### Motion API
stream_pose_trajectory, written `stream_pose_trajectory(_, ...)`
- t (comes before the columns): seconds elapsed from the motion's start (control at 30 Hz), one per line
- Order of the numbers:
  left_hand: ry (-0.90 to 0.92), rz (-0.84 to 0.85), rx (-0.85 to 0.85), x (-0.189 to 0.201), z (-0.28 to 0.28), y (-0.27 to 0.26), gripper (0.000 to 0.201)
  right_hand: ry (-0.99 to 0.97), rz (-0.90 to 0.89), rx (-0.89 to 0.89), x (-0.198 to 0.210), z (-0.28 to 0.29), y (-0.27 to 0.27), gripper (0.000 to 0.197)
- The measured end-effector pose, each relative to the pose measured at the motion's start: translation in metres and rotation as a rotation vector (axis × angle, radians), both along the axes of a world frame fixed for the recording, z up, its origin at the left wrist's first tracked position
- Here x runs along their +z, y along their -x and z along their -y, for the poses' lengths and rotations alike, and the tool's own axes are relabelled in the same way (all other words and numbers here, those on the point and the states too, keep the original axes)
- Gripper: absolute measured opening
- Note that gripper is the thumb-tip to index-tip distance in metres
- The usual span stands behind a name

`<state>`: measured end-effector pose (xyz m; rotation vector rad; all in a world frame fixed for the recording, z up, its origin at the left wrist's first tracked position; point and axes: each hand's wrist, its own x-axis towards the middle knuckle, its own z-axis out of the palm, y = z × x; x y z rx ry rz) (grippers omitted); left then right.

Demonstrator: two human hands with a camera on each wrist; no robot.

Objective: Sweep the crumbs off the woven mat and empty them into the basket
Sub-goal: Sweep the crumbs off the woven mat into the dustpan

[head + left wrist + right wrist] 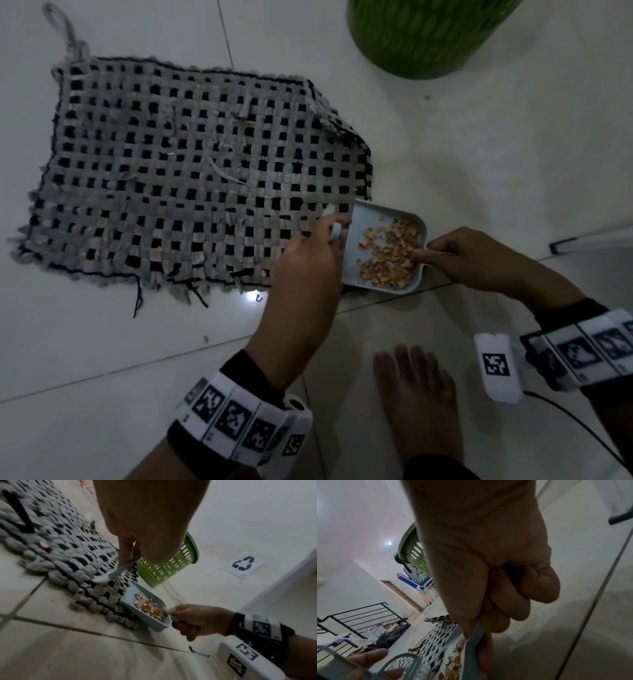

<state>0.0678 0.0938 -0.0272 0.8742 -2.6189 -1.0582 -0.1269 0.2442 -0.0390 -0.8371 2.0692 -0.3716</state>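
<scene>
In the head view, the woven mat (191, 174) fills the left and centre of the frame, flat on the white tiled floor (102, 359), its grey and black weave frayed along the lower edge and a loop at its upper left corner. A few crumbs (390, 255) are left scattered on the mat near its lower edge; most lie heaped in the pale blue dustpan (363, 219), which sits at the mat's lower right corner with its open mouth touching the weave.

The left hand (308, 260), lower centre, has its grip clenched on the small brush (118, 570); in the left wrist view the brush's pale bristles rest on the mat just beside the dustpan's mouth.

Right of the dustpan, the right hand (479, 260) has its grip wrapped around the dustpan's handle, thumb laid over the back rim, touching the crumbs.

The green perforated basket (421, 34) stands on the floor at the upper right of the frame, well apart from the dustpan. A bare foot (418, 401) rests on the floor at the lower right. In the left wrist view a paper with a recycling symbol (243, 564) lies on the floor at right.
</scene>
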Motion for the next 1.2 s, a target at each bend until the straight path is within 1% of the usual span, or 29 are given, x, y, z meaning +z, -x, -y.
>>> stream_pose_trajectory(0.1, -0.118, -0.005, 0.094, -0.002, 0.011, -0.003, 0.03, -0.012, 0.002, 0.009, 0.0, 0.0, 0.003, 0.048)
stream_pose_trajectory(0.13, -0.102, -0.005, 0.136, -0.001, 0.017, -0.006, 0.028, -0.012, 0.004, 0.012, 0.0, 0.001, 0.004, 0.049)
stream_pose_trajectory(0.17, -0.044, 0.008, 0.16, 0.0, 0.023, -0.008, 0.028, -0.014, 0.003, 0.017, 0.0, 0.002, 0.004, 0.05)
stream_pose_trajectory(0.23, 0.058, 0.052, 0.169, -0.003, 0.027, -0.007, 0.031, -0.023, 0.003, 0.028, 0.002, 0.004, 0.006, 0.051)
stream_pose_trajectory(0.27, 0.061, 0.067, 0.16, -0.005, 0.024, -0.003, 0.034, -0.026, 0.008, 0.033, 0.002, 0.005, 0.008, 0.05)
stream_pose_trajectory(0.3, 0.014, 0.055, 0.13, -0.006, 0.017, 0.003, 0.036, -0.028, 0.01, 0.038, 0.002, 0.006, 0.01, 0.05)
stream_pose_trajectory(0.37, -0.136, 0.032, 0.043, -0.001, -0.004, 0.015, 0.041, -0.03, 0.006, 0.048, 0.003, 0.006, 0.013, 0.047)
stream_pose_trajectory(0.43, -0.196, 0.014, -0.021, 0.005, -0.022, 0.025, 0.042, -0.029, 0.009, 0.057, 0.004, 0.008, 0.015, 0.047)
stream_pose_trajectory(0.5, -0.28, -0.016, 0.028, 0.008, -0.024, 0.026, 0.033, -0.03, 0.02, 0.061, 0.005, 0.009, 0.018, 0.05)
stream_pose_trajectory(0.53, -0.291, -0.038, 0.071, 0.011, -0.017, 0.022, 0.028, -0.028, 0.027, 0.061, 0.005, 0.009, 0.019, 0.051)
stream_pose_trajectory(0.57, -0.243, -0.071, 0.114, 0.012, -0.008, 0.017, 0.023, -0.022, 0.031, 0.06, 0.006, 0.009, 0.019, 0.052)
stream_pose_trajectory(0.63, -0.074, -0.1, 0.185, 0.013, 0.012, 0.001, 0.021, -0.015, 0.035, 0.056, 0.005, 0.008, 0.019, 0.052)
stream_pose_trajectory(0.7, 0.021, -0.05, 0.202, 0.005, 0.019, -0.008, 0.023, -0.014, 0.038, 0.049, 0.002, 0.007, 0.019, 0.052)
stream_pose_trajectory(0.73, 0.005, -0.006, 0.187, 0.0, 0.015, -0.007, 0.024, -0.013, 0.04, 0.048, 0.001, 0.006, 0.019, 0.052)
stream_pose_trajectory(0.77, -0.058, 0.02, 0.163, -0.003, 0.006, -0.003, 0.025, -0.015, 0.04, 0.051, -0.001, 0.005, 0.019, 0.051)
stream_pose_trajectory(0.83, -0.207, 0.013, 0.106, -0.001, -0.014, 0.008, 0.027, -0.019, 0.042, 0.053, -0.001, 0.005, 0.02, 0.051)
stream_pose_trajectory(0.87, -0.248, -0.029, 0.09, 0.004, -0.023, 0.012, 0.026, -0.021, 0.05, 0.046, 0.001, 0.005, 0.02, 0.049)
stream_pose_trajectory(0.93, -0.289, -0.156, 0.109, 0.017, -0.025, 0.012, 0.019, -0.015, 0.078, 0.031, 0.005, 0.007, 0.022, 0.045)
stream_pose_trajectory(1.0, -0.318, -0.238, 0.209, 0.023, -0.01, 0.0, 0.016, -0.005, 0.084, 0.044, 0.007, 0.007, 0.024, 0.046)
stream_pose_trajectory(1.03, -0.281, -0.241, 0.266, 0.022, 0.001, -0.009, 0.016, -0.001, 0.077, 0.053, 0.007, 0.007, 0.026, 0.048)
stream_pose_trajectory(1.1, -0.121, -0.187, 0.324, 0.02, 0.024, -0.03, 0.017, 0.001, 0.053, 0.079, 0.006, 0.008, 0.027, 0.049)
stream_pose_trajectory(1.2, 0.111, -0.003, 0.253, 0.017, 0.034, -0.053, 0.019, 0.006, 0.018, 0.117, 0.004, 0.013, 0.026, 0.052)
